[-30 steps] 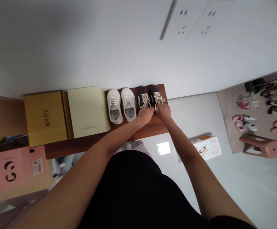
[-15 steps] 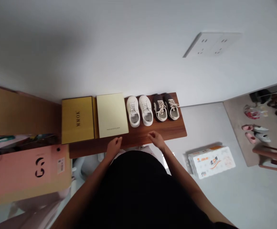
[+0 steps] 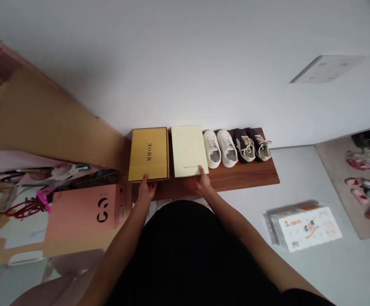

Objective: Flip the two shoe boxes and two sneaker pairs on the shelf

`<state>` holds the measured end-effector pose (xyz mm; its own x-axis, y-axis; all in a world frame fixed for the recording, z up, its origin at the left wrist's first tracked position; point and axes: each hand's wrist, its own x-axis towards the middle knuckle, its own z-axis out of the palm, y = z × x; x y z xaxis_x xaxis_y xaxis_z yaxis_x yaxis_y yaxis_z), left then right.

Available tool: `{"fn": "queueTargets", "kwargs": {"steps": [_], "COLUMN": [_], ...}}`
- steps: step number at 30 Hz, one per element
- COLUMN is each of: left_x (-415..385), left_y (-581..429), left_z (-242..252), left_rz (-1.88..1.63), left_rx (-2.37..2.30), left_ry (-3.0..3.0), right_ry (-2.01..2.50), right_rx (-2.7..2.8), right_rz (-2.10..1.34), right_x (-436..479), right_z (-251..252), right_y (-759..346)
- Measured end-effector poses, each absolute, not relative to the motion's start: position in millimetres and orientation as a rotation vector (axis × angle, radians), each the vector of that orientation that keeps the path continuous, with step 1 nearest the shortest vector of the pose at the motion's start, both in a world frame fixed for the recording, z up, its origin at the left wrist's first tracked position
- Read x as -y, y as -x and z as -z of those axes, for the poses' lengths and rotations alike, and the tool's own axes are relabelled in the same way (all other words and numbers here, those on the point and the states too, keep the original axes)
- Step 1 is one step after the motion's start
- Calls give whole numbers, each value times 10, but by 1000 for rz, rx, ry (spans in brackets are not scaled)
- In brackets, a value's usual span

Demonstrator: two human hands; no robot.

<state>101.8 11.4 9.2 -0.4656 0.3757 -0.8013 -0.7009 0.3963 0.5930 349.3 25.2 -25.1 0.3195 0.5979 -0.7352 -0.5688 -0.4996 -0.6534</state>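
Observation:
My left hand (image 3: 146, 189) is at the front edge of a yellow shoebox (image 3: 140, 148) marked MMOK, its thumb on the lid and its fingers curled at the front side. A cream shoebox (image 3: 189, 146) lies just to the right. My right hand (image 3: 204, 182) grips its front right corner, thumb on top and fingers partly hidden below the edge. Both boxes rest on a narrow brown wooden shelf (image 3: 242, 175). Beside the cream box stand a pair of white sneakers (image 3: 225, 146) and a pair of dark sneakers with pale laces (image 3: 251, 146).
A white wall (image 3: 236, 93) with a socket plate (image 3: 330, 68) rises behind the shelf. At left are a pink box (image 3: 79, 212), a brown panel (image 3: 60, 114) and clutter. A tissue pack (image 3: 312, 229) lies on the floor at right, near pink shoes (image 3: 359, 195) on a mat.
Both hands have reached forward onto the boxes, the left to the yellow one, the right to the cream one. The view has swung left, so things appear farther right.

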Motion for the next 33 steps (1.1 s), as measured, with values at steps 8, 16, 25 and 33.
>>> {"fn": "queueTargets", "kwargs": {"steps": [8, 16, 25, 33], "left_x": [246, 382, 587, 440], "left_y": [-746, -618, -456, -670], "left_z": [-474, -344, 128, 373], "left_rz": [-1411, -660, -346, -374], "left_rx": [-2085, -1996, -1649, -1656], "left_ry": [-840, -2047, -1912, -1723], "right_ry": [1625, 1550, 1651, 1699], "right_rx": [398, 1622, 2438, 2704], "right_rz": [-801, -408, -507, -596], "right_x": [-96, 220, 413, 179], "right_z": [-301, -581, -158, 245], "right_y": [-3438, -3293, -3167, -3212]}}
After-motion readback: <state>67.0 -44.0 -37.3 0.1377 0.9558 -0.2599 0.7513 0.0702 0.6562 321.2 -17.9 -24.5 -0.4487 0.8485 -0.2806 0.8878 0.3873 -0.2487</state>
